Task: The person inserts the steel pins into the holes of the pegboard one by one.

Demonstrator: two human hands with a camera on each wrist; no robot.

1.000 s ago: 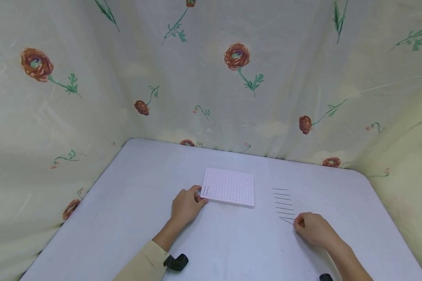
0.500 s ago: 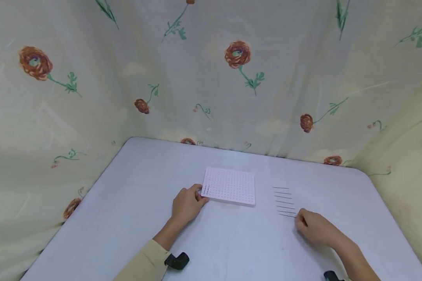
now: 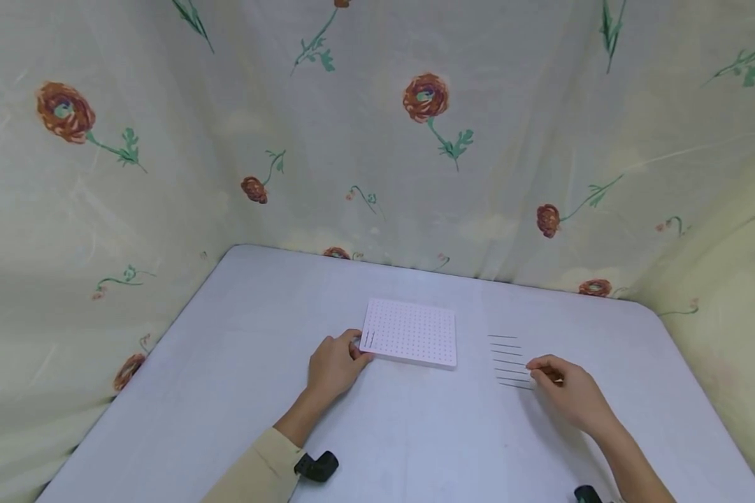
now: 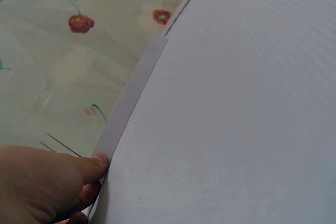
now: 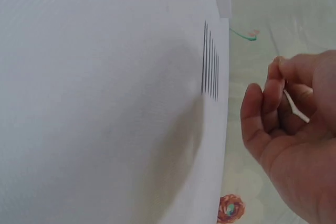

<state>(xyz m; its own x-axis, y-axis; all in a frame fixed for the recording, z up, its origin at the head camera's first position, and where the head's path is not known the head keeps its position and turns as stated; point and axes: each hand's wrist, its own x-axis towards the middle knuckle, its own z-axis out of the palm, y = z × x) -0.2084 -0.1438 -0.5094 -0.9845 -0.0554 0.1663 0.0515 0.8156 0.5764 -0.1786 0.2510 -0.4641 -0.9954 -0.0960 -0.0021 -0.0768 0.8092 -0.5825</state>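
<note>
The right hand (image 3: 569, 392) is raised over the table, its shadow falling beneath it, with the forearm coming in from the lower right; its thumb and index fingertips meet in a pinch on a thin rod (image 5: 273, 39), which shows only faintly in the right wrist view, while the other fingers bend loosely. The left hand (image 3: 333, 367), wrist angled up and to the right, grips the near-left corner of the white perforated board (image 3: 412, 335), thumb against its near side. That board lies flat near the table's middle, and 2 dark rods (image 3: 369, 340) stand upright in its holes beside the gripped corner. Between board and right hand, a row of dark rods (image 3: 508, 362) lies roughly parallel on the white table (image 3: 428, 436). A beige sleeve (image 3: 261, 464) covers the left forearm. Beyond the table hangs a floral cloth (image 3: 352, 126).
</note>
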